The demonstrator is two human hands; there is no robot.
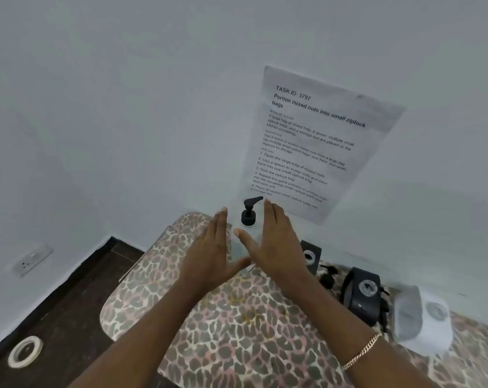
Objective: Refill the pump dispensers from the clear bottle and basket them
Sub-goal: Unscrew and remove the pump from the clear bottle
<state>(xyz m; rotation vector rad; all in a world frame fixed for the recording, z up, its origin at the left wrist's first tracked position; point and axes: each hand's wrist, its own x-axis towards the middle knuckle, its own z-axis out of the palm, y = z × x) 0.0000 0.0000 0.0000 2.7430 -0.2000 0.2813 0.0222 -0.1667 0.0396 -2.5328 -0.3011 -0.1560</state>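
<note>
Right forearm, lower right of frame: bare, with a gold chain bracelet [361,352] at the wrist

Left forearm, lower centre: bare, rising toward mid-frame

Table [237,331], lower centre to lower right: covered in leopard-print cloth, rounded corner toward the left

Left hand [212,247], centre: flat, fingers straight and together, grasping nothing, just left of the bottle

Right hand [276,242], centre: flat, fingers straight, thumb spread toward the left hand, grasping nothing, just right of the bottle; whether either palm touches the bottle cannot be told

Clear pump bottle [248,217], centre, at the table's far edge by the wall: upright between the two hands, black pump head on top, spout pointing right

Black containers [361,295], right of centre: two dark boxes on the table, detail unclear; a small black pump top [328,275] between them

Pale container [422,317], right: blurred

Printed sheet [312,144], upper right of centre: on the white wall

Tape roll [25,351], lower left: on the dark floor

Wall socket [31,260], left
</note>
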